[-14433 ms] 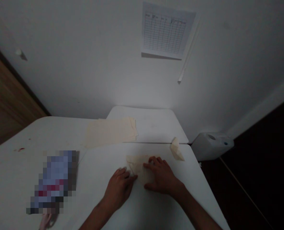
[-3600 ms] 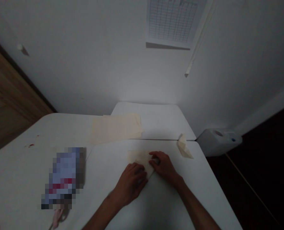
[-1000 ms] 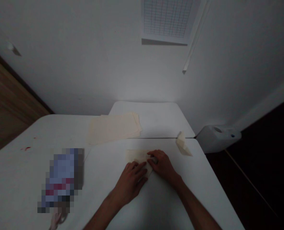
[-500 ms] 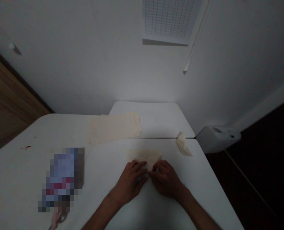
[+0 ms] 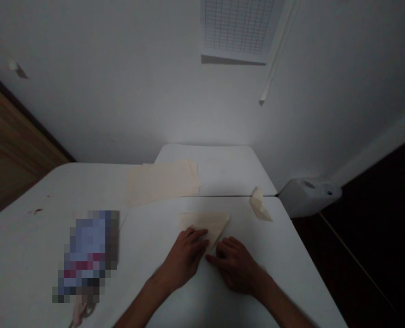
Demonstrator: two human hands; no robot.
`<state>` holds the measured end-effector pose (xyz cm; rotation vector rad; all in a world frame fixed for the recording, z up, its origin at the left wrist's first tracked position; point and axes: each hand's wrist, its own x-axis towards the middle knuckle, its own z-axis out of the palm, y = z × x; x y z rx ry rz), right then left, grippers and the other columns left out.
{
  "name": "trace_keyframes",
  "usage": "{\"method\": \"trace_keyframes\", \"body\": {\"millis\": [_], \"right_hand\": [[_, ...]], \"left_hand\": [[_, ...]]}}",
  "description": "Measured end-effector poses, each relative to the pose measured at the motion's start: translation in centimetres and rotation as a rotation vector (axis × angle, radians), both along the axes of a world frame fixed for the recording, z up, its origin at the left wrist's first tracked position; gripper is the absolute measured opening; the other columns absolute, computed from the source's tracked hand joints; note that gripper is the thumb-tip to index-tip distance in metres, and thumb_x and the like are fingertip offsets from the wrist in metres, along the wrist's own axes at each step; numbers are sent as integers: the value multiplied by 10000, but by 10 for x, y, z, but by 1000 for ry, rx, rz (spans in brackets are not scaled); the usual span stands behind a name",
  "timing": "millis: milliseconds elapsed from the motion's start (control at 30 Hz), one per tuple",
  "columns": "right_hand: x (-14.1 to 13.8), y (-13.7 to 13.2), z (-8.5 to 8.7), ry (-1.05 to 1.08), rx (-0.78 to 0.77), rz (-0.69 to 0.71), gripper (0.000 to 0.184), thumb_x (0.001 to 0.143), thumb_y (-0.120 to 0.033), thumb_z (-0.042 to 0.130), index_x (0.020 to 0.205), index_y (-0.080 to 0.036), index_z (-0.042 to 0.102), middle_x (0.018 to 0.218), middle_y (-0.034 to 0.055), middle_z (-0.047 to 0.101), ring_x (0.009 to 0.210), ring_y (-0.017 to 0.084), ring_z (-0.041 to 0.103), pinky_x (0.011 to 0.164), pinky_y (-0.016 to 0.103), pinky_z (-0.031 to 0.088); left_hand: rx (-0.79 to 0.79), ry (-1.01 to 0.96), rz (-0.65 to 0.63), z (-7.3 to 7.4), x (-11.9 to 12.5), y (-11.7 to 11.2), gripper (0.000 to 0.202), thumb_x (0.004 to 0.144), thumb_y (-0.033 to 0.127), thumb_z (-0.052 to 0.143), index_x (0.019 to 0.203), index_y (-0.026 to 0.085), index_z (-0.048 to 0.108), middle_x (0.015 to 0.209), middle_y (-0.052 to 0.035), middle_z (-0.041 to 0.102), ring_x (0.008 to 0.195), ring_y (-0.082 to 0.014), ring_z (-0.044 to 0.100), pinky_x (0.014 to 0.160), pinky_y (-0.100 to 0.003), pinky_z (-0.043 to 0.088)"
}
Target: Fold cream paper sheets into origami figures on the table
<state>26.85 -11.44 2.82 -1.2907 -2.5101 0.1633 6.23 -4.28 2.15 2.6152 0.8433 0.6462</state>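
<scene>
A cream sheet of paper folded into a triangle (image 5: 212, 222) lies flat on the white table (image 5: 175, 291) in front of me. My left hand (image 5: 185, 258) rests palm down with its fingers stretched over the triangle's lower left part. My right hand (image 5: 238, 269) lies flat on the table just below the triangle's lower point, fingertips close to its edge, holding nothing. A finished small folded paper shape (image 5: 260, 207) stands to the right, near the table's edge.
A stack of cream paper sheets (image 5: 161, 181) lies at the back of the table. A blurred-out object (image 5: 86, 253) sits at the left. A second white table (image 5: 216, 168) adjoins behind. A white container (image 5: 310, 193) stands on the dark floor at right. A gridded chart (image 5: 236, 27) hangs on the wall.
My right hand has slid off the paper toward me onto the bare table, uncovering the folded triangle's right corner. My left hand has stayed on the paper.
</scene>
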Motion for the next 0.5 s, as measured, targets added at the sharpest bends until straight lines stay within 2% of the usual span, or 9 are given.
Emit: {"method": "trace_keyframes", "body": {"millis": [267, 500], "right_hand": [[2, -2, 2, 4, -34, 16, 381, 822, -157, 534, 1164, -304, 618, 881, 36, 542, 815, 202, 434, 765, 348, 333], [7, -2, -6, 169, -21, -124, 333, 846, -115, 490, 1096, -259, 656, 856, 38, 555, 805, 194, 471, 755, 340, 347]], "left_hand": [[-18, 26, -1, 0, -1, 0, 278, 899, 152, 514, 1109, 250, 668, 1313, -55, 588, 1204, -275, 487, 1020, -523, 418], [-19, 22, 7, 1, 0, -1, 253, 896, 201, 550, 1113, 257, 669, 1315, -61, 588, 1202, -282, 498, 1016, -537, 417]]}}
